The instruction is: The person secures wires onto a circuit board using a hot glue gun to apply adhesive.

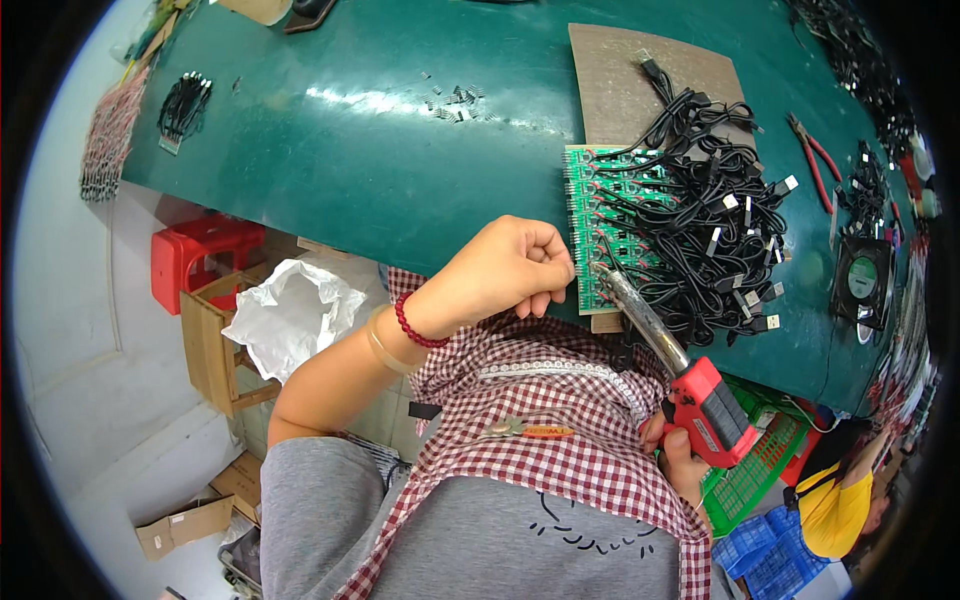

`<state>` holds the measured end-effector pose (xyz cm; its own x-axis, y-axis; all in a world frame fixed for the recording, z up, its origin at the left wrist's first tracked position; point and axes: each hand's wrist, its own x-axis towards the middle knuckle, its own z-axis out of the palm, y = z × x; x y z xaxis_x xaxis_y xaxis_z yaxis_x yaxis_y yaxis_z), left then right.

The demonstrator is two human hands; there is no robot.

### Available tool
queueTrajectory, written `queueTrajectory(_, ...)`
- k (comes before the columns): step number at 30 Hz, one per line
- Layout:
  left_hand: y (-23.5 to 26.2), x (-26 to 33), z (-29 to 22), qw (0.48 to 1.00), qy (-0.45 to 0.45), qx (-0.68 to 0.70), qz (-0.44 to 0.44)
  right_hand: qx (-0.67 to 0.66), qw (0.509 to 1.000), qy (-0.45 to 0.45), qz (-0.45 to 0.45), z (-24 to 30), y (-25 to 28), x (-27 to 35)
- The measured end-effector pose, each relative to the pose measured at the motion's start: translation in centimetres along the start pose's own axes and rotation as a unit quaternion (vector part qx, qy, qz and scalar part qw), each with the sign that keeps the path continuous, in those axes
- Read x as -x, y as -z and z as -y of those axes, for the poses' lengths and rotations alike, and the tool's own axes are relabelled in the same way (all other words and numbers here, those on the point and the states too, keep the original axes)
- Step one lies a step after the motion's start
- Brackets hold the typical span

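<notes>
My right hand (682, 458) is wrapped round the red and black handle of a soldering gun (712, 412). Its long metal barrel points up and left, with the tip over the lower part of a panel of green circuit boards (585, 205). Beside the panel's left edge, my left hand (515, 268) is closed in a pinch; whatever its fingertips hold, if anything, is too small to make out. Black USB cables (690, 225) run from the boards in a tangled bundle to the right, several with white-metal plugs showing.
Under the panel lies a brown board (650, 85) on the green table (380, 180). Small loose pins (458, 103) are scattered farther back. Red-handled pliers (818, 160) and a round-faced black case (862, 280) sit at right. A red stool (200, 255) and white bag (295, 318) stand at left.
</notes>
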<state>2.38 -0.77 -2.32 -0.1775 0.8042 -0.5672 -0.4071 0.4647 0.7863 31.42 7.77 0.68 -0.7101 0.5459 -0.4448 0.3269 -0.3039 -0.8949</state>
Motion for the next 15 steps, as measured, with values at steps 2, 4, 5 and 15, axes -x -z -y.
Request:
queueTrajectory(2, 0.09, -0.08, -0.06, 1.000, 0.002, 0.004, 0.002, 0.008, 1.000, -0.001, -0.001, -0.35, 0.15, 0.02)
queueTrajectory(4, 0.10, -0.14, -0.11, 1.000, 0.010, -0.005, 0.015, 0.014, 1.000, -0.002, 0.000, -0.58, 0.19, 0.06)
queueTrajectory(5, 0.13, -0.13, -0.08, 1.000, 0.010, -0.005, 0.014, 0.014, 1.000, -0.003, 0.001, -0.56, 0.16, 0.02)
queueTrajectory(15, 0.16, -0.14, -0.15, 1.000, 0.009, -0.003, 0.012, -0.002, 1.000, 0.001, -0.002, -1.02, 0.18, 0.08)
